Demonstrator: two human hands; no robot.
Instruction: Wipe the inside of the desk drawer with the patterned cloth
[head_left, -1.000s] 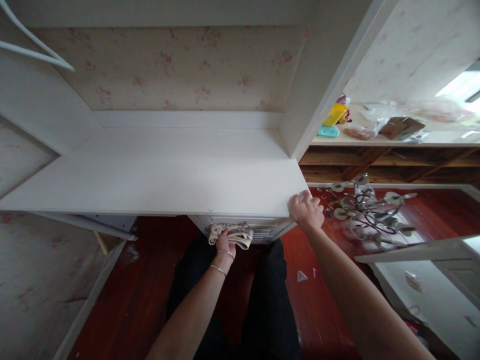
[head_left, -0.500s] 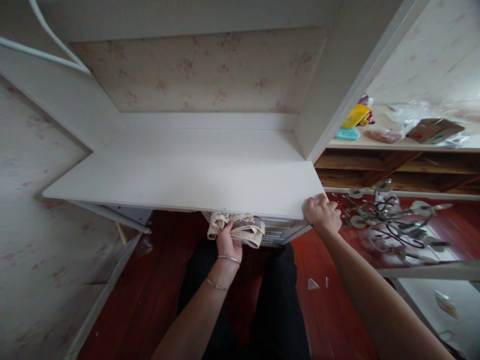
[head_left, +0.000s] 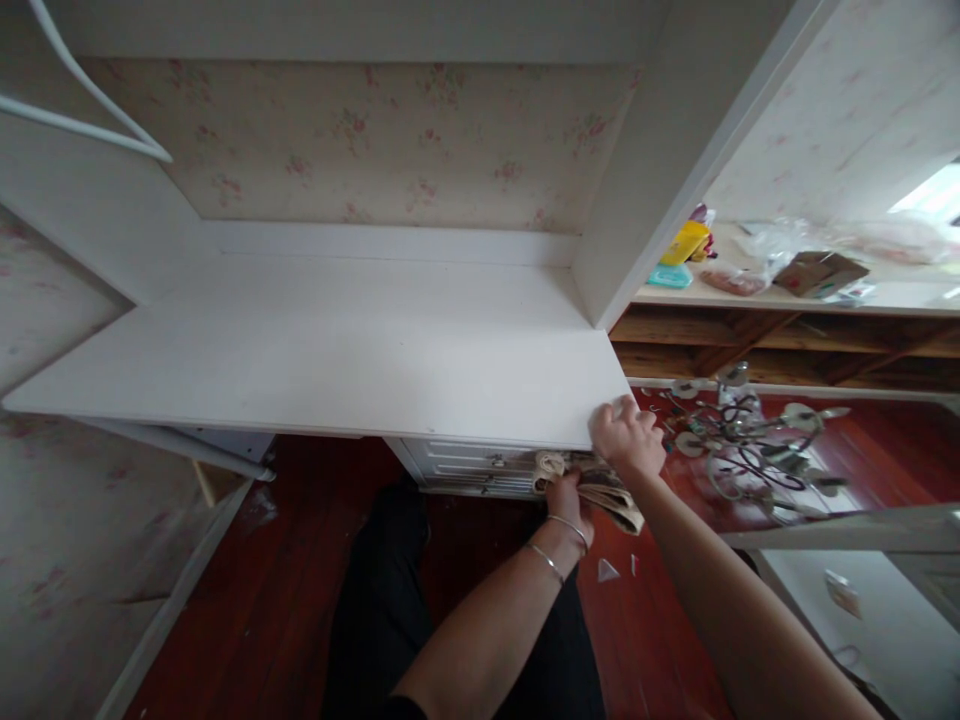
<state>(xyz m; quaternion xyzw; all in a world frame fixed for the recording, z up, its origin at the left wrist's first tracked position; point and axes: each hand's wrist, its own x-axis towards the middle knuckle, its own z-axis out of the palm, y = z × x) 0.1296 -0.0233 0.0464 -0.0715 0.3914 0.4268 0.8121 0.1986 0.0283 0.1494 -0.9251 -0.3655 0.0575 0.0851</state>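
Note:
My left hand (head_left: pixel 566 496) is closed on a crumpled beige cloth (head_left: pixel 609 494) and holds it against the white drawer front (head_left: pixel 472 466) just under the desk's right end. Two thin bangles sit on that wrist. My right hand (head_left: pixel 627 437) is curled over the front right corner of the white desktop (head_left: pixel 337 350), fingers bent round the edge, and partly covers the cloth.
A white side panel (head_left: pixel 660 170) rises at the desk's right. Beyond it a shelf holds a yellow packet (head_left: pixel 684 243), a teal box, plastic bags and a cardboard box (head_left: pixel 817 272). A chandelier (head_left: pixel 750 430) lies on the red wooden floor. White cables hang at top left.
My left hand has slid the cloth to the right along the drawer front, from the middle to beneath my right hand. The right hand still grips the desk corner.

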